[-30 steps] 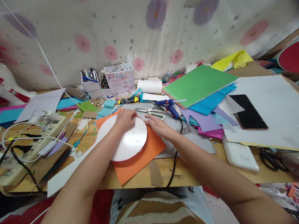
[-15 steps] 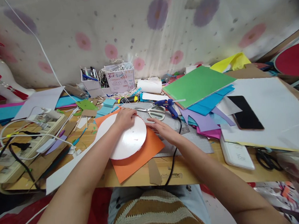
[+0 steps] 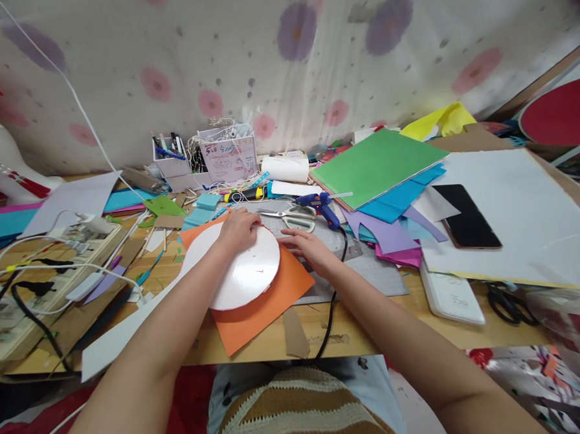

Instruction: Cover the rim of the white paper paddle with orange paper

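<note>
A glossy white disc (image 3: 249, 277) lies on a sheet of orange paper (image 3: 254, 326), whose corners stick out around it. My left hand (image 3: 241, 231) rests with curled fingers on the disc's far part, holding it down; its fingertips are partly hidden. At the disc's right edge, my right hand (image 3: 310, 249) has its fingers stretched and slightly apart, gripping nothing visible. Scissors with pale handles (image 3: 297, 222) lie just beyond that hand. A blue glue gun (image 3: 323, 210) with a glue stick in it sits to their right, its black cord running towards me.
A power strip (image 3: 55, 287) with tangled cables lies left. Pen boxes (image 3: 170, 157) stand at the back. On the right are a green sheet (image 3: 379, 167), coloured paper scraps, a phone (image 3: 469, 217), a white power bank (image 3: 452, 293) and black-handled scissors (image 3: 511, 304).
The whole view has shifted slightly, so everything sits a little further left. Both hands stay at about the same places on and beside the disc.
</note>
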Tool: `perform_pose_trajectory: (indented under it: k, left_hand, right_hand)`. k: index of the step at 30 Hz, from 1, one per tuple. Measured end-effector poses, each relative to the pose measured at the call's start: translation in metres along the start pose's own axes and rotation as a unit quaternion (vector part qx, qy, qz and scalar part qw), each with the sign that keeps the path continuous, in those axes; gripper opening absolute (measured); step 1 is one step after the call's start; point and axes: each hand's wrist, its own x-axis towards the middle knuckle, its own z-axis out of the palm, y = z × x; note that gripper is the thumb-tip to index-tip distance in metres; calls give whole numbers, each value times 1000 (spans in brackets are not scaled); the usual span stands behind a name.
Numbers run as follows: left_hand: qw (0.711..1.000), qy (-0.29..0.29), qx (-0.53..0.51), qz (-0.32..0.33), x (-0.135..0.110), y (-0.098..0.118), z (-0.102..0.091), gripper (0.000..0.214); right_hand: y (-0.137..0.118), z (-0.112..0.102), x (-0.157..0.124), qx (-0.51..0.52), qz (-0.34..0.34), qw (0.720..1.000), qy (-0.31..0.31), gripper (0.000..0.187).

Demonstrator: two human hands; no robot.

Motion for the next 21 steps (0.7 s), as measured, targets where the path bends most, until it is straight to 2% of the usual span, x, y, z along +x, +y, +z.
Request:
perform_pose_trajectory:
  k: [8, 13, 21]
  left_hand:
    - [996, -36, -24, 74, 0, -8, 4, 51]
    - [984, -40, -89, 150, 2, -10, 6, 46]
    - [985, -5, -94, 144, 1, -7, 6, 43]
  right_hand:
    - [15, -1, 19, -136, -70, 988, 24, 45]
    - [12, 0, 18, -174, -79, 981, 23, 45]
    - [7, 1, 16, -215, -92, 972, 30, 44]
